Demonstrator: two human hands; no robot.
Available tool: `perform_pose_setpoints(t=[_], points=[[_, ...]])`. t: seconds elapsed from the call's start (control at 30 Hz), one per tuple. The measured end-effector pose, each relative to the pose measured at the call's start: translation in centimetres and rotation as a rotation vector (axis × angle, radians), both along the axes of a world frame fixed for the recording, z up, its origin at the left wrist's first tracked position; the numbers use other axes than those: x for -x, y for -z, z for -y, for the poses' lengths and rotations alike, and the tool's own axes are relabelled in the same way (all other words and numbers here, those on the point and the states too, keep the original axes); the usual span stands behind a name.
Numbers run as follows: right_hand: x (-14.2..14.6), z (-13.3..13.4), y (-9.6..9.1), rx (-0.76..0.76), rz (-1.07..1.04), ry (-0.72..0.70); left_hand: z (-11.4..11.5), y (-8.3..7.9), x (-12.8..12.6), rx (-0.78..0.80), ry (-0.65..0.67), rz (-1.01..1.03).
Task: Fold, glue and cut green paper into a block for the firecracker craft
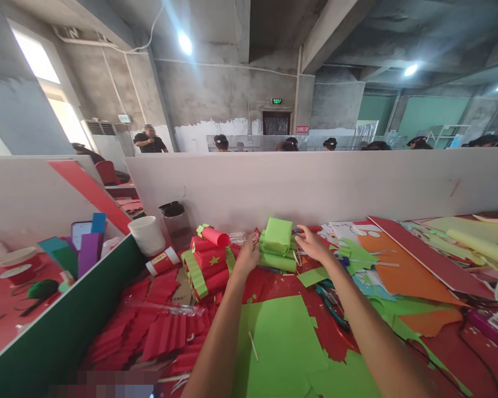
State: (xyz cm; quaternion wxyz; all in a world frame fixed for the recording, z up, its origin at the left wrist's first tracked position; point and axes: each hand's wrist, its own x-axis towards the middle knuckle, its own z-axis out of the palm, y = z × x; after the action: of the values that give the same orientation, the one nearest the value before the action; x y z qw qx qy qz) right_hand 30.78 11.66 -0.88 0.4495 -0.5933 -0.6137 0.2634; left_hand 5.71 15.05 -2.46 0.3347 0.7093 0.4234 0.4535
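Observation:
A light green paper model [279, 236] stands at the back of the table, a box shape on top of rolled paper tubes. My left hand [249, 255] is close against its left side, seen edge-on, with fingers stretched forward; whether they touch the model I cannot tell. On the other side my right hand [311, 243] is held open, fingers apart and pointing at the model with a small gap. Left of my left hand sits a similar red paper model [211, 258] with green strips and a yellow star. A green paper sheet [280, 337] lies between my forearms.
Red pleated paper [161, 337] is heaped at the left beside a green divider [78, 309]. Paper cups [147, 235] and a dark-lidded jug [175, 221] stand behind it. Pliers [332, 307], green scraps and orange sheets [394, 265] cover the right. A white partition [307, 185] closes the back.

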Motion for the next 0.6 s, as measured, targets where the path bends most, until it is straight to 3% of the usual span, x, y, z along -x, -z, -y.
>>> perform_pose_setpoints(t=[0.2, 0.6], points=[[0.6, -0.4, 1.9, 0.124, -0.21, -0.037, 0.4, -0.3, -0.1, 0.1, -0.007, -0.013], [0.3, 0.4, 0.8, 0.203, -0.496, -0.044, 1.7, -2.1, -0.1, 0.228, -0.052, -0.036]])
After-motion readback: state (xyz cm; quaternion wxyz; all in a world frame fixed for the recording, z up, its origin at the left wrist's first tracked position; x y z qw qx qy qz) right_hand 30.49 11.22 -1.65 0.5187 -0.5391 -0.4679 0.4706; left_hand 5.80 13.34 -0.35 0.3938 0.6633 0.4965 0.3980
